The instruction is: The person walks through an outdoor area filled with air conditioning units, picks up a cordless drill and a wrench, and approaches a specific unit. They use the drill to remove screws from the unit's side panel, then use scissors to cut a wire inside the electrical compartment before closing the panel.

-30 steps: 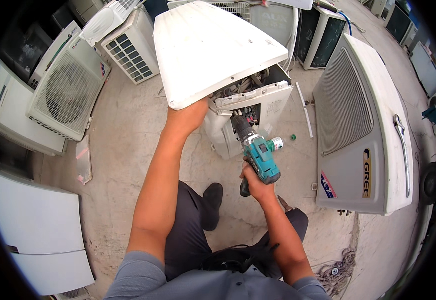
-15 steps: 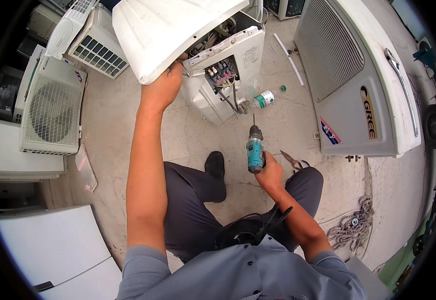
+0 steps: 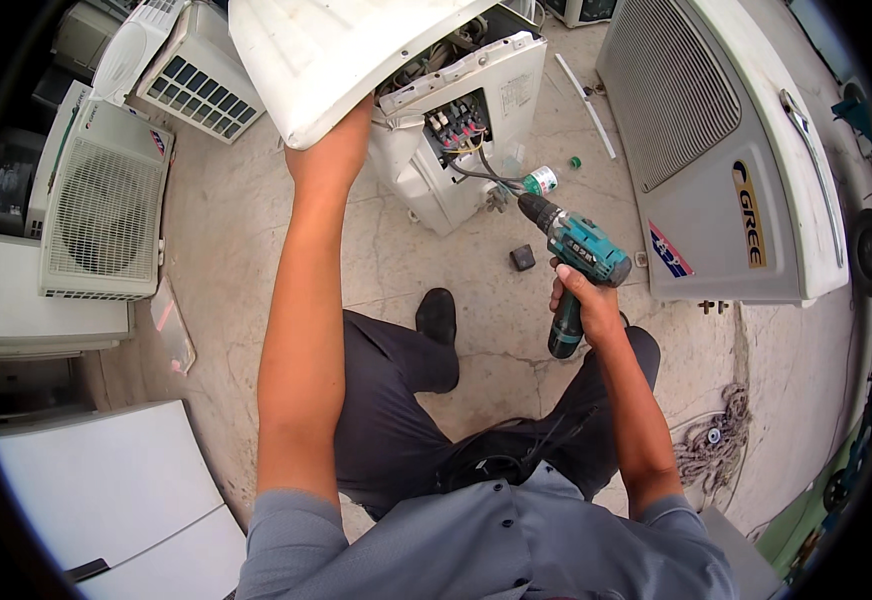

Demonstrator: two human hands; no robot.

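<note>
My left hand (image 3: 326,155) reaches under the edge of a raised white cover (image 3: 346,60) and holds it up; its fingertips are hidden beneath. Below the cover stands the white air-conditioner outdoor unit (image 3: 511,100), its top partly uncovered and wires showing inside. A terminal block (image 3: 456,125) with coloured wires sits in an opening in its side, and dark cables run down from there. My right hand (image 3: 588,300) is wrapped round the handle of a teal and black cordless drill (image 3: 584,248). The drill's chuck points up and left, towards the cables and a small plastic bottle (image 3: 540,181).
A dark block (image 3: 522,258) and a green cap (image 3: 575,162) lie on the floor. At right stands a large outdoor unit (image 3: 706,230) with a wrench (image 3: 806,150) on top. More units (image 3: 106,215) and a white cabinet (image 3: 106,490) line the left; a rope heap (image 3: 714,440) lies lower right.
My right hand has turned the drill and moved it right; its front now tilts up-left. The dark block has come into sight, and the scissors are now mostly hidden. My left hand stays at the cover.
</note>
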